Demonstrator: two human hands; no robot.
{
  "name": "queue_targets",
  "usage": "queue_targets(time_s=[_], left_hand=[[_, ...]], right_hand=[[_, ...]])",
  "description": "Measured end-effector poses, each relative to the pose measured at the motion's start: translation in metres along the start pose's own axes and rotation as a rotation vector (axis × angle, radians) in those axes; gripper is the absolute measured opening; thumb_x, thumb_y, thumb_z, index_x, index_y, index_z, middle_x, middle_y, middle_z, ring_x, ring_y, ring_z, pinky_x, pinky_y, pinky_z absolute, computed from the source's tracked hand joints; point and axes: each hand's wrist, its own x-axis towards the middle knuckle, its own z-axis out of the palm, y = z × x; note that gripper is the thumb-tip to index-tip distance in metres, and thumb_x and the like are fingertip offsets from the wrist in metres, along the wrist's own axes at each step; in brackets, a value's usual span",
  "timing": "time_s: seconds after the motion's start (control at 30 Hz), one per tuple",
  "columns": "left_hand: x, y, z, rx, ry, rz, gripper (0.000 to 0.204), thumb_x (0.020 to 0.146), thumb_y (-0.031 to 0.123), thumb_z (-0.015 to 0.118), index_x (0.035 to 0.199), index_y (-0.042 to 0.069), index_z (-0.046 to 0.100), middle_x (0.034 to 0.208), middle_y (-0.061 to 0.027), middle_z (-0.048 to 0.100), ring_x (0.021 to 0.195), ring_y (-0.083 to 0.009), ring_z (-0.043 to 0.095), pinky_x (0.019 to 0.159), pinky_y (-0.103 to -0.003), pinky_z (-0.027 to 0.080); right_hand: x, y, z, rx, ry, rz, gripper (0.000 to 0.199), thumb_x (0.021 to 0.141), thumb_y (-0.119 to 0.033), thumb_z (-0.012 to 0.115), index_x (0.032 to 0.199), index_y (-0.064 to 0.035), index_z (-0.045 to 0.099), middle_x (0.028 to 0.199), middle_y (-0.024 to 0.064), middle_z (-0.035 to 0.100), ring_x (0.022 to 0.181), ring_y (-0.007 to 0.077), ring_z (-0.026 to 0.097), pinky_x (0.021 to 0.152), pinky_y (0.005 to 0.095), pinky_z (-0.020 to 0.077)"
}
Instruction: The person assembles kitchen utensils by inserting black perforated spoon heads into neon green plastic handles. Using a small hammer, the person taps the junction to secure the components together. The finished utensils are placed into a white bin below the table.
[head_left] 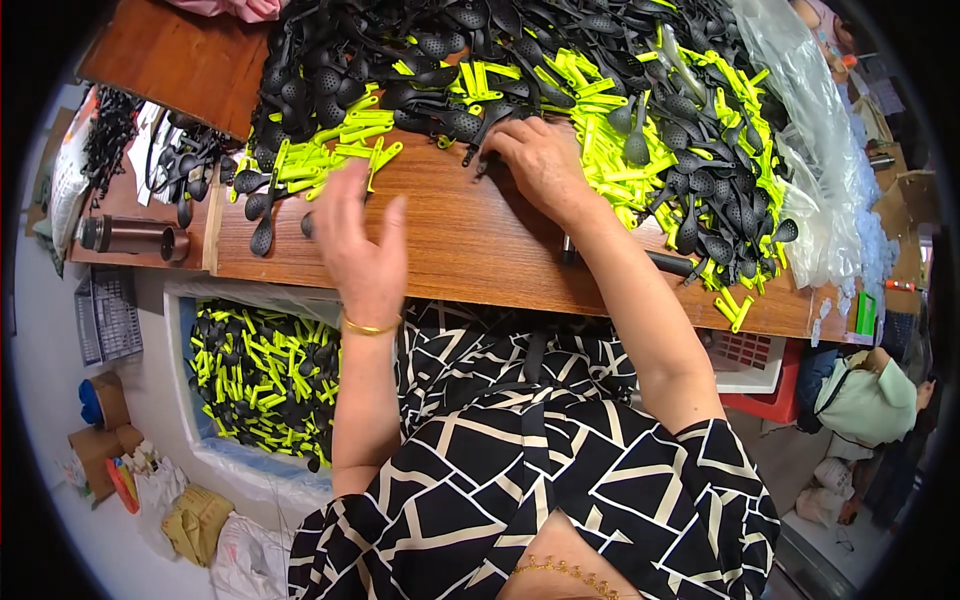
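Note:
A big heap of black slotted spoon heads (560,40) and neon yellow-green plastic handles (610,150) covers the far part of the wooden table (470,250). My right hand (545,165) rests palm down at the heap's near edge, its fingers curled on a black piece (478,152). My left hand (360,245) hovers blurred over the table near loose yellow handles (350,140) and a few black spoon heads (262,235); its fingers are spread and I see nothing in it. A gold bangle sits on the left wrist.
A white bin (255,375) of assembled black-and-yellow pieces stands on the floor at my left. Clear plastic bags (825,170) lie at the table's right end. A dark flask (130,235) lies on a side surface at left. Another person (870,395) sits at lower right.

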Motion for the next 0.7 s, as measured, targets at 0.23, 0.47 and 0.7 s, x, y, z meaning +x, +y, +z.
queue_targets(time_s=[0.23, 0.47, 0.7], left_hand=[[-0.032, 0.038, 0.02, -0.281, -0.389, 0.144, 0.043, 0.1, 0.008, 0.07, 0.141, 0.0, 0.063, 0.136, -0.0153, 0.071, 0.135, -0.034, 0.063, 0.115, -0.047, 0.047], [-0.064, 0.03, 0.049, -0.956, -0.672, -0.65, 0.03, 0.109, 0.011, 0.061, 0.135, -0.004, 0.064, 0.102, -0.0102, 0.079, 0.089, -0.0131, 0.075, 0.081, -0.029, 0.062], [-0.053, 0.04, 0.052, -0.893, -0.673, -0.675, 0.031, 0.109, 0.016, 0.063, 0.135, -0.001, 0.064, 0.101, -0.0056, 0.077, 0.079, -0.0047, 0.064, 0.073, -0.02, 0.052]], right_hand=[[-0.065, -0.074, -0.038, 1.195, -0.008, 0.414, 0.026, 0.09, -0.009, 0.08, 0.114, -0.0065, 0.073, 0.106, 0.011, 0.074, 0.1, 0.0296, 0.069, 0.087, 0.0415, 0.0563], [-0.084, -0.003, -0.079, 0.137, 0.083, 0.268, 0.024, 0.083, -0.012, 0.084, 0.105, -0.0064, 0.076, 0.099, 0.0108, 0.075, 0.095, 0.0336, 0.069, 0.085, 0.0439, 0.0564], [-0.091, 0.027, -0.092, -0.199, -0.11, 0.33, 0.016, 0.087, -0.009, 0.074, 0.103, -0.011, 0.076, 0.097, 0.0107, 0.074, 0.095, 0.0304, 0.07, 0.089, 0.0421, 0.0546]])
